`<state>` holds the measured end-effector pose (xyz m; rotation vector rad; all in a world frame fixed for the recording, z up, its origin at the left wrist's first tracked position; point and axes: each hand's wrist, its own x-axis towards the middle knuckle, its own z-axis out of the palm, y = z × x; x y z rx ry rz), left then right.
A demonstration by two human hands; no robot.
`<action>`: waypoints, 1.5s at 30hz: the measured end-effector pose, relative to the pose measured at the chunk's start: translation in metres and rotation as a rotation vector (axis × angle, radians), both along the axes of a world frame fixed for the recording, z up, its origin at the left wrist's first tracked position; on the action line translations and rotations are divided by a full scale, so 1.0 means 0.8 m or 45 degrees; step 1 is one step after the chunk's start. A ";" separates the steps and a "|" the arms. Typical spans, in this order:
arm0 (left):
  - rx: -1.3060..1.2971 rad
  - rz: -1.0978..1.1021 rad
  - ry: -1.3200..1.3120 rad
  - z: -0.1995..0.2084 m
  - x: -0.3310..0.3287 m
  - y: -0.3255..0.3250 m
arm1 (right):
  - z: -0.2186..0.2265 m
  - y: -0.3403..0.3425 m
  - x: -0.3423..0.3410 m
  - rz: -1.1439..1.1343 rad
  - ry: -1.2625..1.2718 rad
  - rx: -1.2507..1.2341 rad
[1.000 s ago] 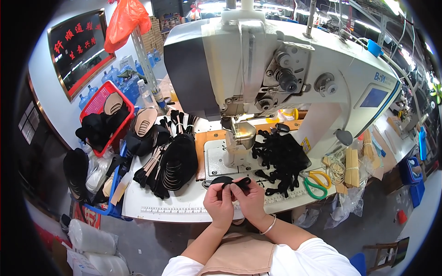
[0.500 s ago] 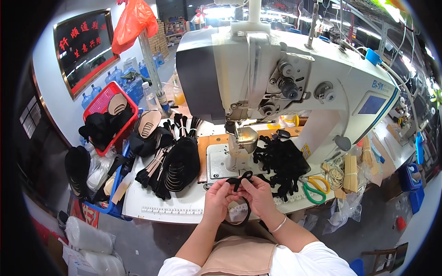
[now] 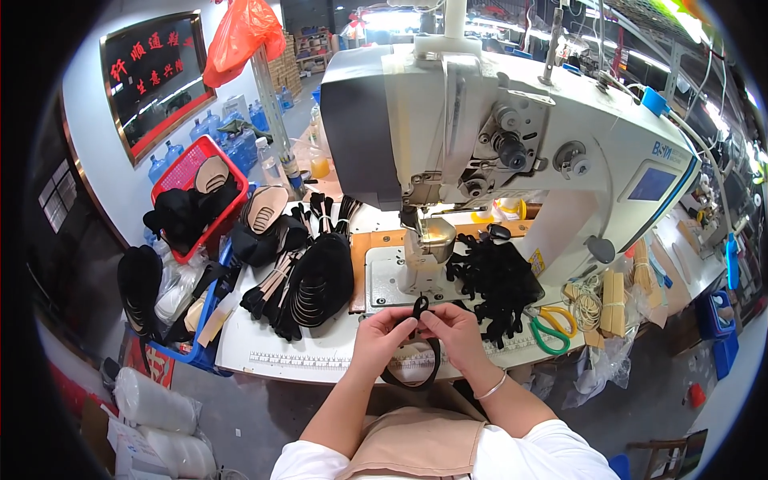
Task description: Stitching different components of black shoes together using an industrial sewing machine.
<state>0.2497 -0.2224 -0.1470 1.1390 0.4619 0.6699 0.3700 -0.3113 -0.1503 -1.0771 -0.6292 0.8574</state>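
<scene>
While facing post-bed sewing machine (image 3: 500,152), pinches looped black strap (image 3: 437,364) in fingers (image 3: 405,329) of left hand (image 3: 378,336) and right hand (image 3: 458,332).

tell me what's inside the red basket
The red basket holds black pieces and a beige piece with dark curved lines. Whatever lies beneath them is covered.

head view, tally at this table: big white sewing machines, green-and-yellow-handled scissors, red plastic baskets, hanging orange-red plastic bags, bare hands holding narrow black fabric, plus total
Big white sewing machine: 1
Green-and-yellow-handled scissors: 1
Red plastic basket: 1
Hanging orange-red plastic bag: 1
Left hand and right hand holding narrow black fabric: 2
Total: 6
</scene>
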 end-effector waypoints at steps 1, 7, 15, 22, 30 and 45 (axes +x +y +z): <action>0.143 -0.022 0.095 0.002 -0.002 0.001 | 0.001 0.000 0.005 -0.004 -0.066 -0.033; 0.257 -0.044 0.319 0.005 -0.004 0.002 | -0.002 -0.001 0.014 0.003 -0.425 -0.112; 0.112 -0.097 0.070 -0.006 -0.001 0.004 | 0.000 0.001 0.011 -0.125 -0.656 -0.170; 0.114 -0.137 0.134 -0.008 -0.002 0.004 | -0.004 0.000 -0.003 -0.379 -1.198 0.118; -0.529 -0.394 -0.107 -0.012 -0.008 0.008 | -0.011 0.002 -0.004 -0.474 -1.308 0.217; -0.467 -0.372 -0.062 -0.005 -0.011 0.002 | -0.009 -0.002 -0.006 -0.394 -1.226 0.238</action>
